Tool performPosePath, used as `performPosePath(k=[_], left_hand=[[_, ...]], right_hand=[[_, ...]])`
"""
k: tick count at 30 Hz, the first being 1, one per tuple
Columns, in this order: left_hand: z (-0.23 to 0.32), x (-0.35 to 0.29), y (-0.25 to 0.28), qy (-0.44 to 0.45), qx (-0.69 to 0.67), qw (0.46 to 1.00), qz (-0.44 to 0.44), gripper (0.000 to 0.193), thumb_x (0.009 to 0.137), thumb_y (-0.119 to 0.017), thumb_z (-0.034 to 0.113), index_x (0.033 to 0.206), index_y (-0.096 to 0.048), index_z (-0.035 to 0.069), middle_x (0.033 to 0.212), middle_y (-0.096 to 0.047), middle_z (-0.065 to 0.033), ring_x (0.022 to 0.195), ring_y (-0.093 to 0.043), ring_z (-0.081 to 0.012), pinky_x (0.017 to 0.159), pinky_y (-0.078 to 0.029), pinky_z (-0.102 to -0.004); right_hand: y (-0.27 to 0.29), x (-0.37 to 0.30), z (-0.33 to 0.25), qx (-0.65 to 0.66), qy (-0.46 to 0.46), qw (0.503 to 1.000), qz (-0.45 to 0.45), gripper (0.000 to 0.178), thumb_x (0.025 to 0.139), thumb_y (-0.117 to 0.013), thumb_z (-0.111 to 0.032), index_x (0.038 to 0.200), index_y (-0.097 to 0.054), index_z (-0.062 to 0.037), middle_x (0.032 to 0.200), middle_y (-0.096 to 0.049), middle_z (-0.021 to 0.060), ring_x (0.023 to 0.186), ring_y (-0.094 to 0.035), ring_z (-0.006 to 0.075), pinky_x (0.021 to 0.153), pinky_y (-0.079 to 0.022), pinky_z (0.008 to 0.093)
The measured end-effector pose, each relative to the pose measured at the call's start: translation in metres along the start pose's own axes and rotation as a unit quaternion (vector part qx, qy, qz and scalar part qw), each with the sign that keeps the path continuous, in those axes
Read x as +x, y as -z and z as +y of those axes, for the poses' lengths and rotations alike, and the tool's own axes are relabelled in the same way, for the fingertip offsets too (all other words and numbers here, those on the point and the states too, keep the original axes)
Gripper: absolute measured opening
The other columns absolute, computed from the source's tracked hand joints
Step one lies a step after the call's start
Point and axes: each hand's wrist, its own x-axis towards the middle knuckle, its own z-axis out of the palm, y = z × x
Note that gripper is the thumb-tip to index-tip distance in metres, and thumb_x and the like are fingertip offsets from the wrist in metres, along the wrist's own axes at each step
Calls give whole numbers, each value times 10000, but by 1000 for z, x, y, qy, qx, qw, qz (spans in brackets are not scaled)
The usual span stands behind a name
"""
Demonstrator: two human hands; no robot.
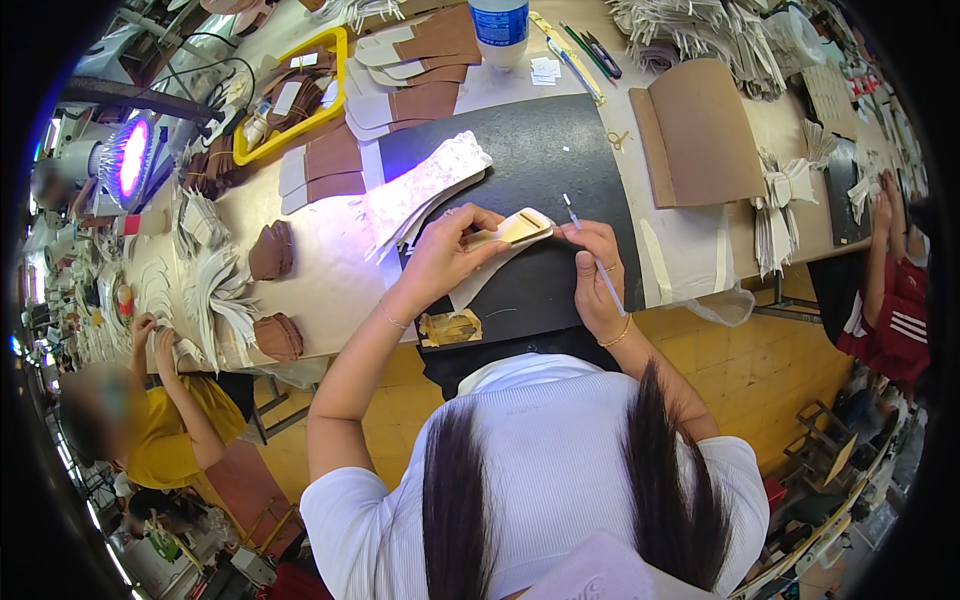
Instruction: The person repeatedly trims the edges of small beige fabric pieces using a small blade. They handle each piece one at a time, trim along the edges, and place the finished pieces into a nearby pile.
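My left hand [447, 250] pinches a pale cream cut piece [527, 224] with a dark-edged, slot-like strip near its rounded end. A longer pale flap hangs below it, over the black mat [575, 140]. Between the fingers of my right hand [598, 270] is a slim white pen [613, 292], its tip pointing up and away from the piece. The right fingertips are close to the piece's rounded end; whether they touch it I cannot tell. Just beyond my left hand lies a stack of white patterned pieces [440, 172], partly lit violet.
A lit lamp [130, 158] stands at left, near a yellow basket [245, 155] and rows of brown-and-white pieces [410, 105]. A bottle [499, 35] is at the back; a brown board [705, 135] and tied white bundles [785, 190] lie right. Other people work at both sides.
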Motion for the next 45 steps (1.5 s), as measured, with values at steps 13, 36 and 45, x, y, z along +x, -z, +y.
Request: performPosePath(k=[13, 36, 45], left_hand=[[-9, -1, -16, -142, 120, 981, 50, 404, 804, -852, 136, 1147, -650, 64, 1119, -675, -74, 963, -636, -231, 839, -508, -336], [-10, -25, 17, -86, -349, 921, 152, 435, 858, -755, -47, 1252, -576, 3, 1187, -673, -173, 1091, -693, -291, 985, -545, -390], [3, -47, 66, -85, -446, 864, 219, 425, 866, -757, -16, 1246, -566, -12, 1172, -664, -136, 966, -697, -200, 830, -617, -333]], right_hand=[[5, 11, -13, -127, 73, 989, -34, 172, 1063, -520, -130, 1196, -599, -54, 1121, -633, 170, 1047, -635, 325, 949, -509, 383], [-12, 5, -7, -148, 18, 985, -88, 366, 879, -704, 8, 1213, -606, -108, 1163, -606, 134, 1055, -599, 360, 920, -499, 421], [-14, 7, -10, -149, 16, 984, -99, 190, 1031, -562, -102, 1193, -658, -77, 1148, -628, 158, 1030, -608, 345, 924, -492, 409]])
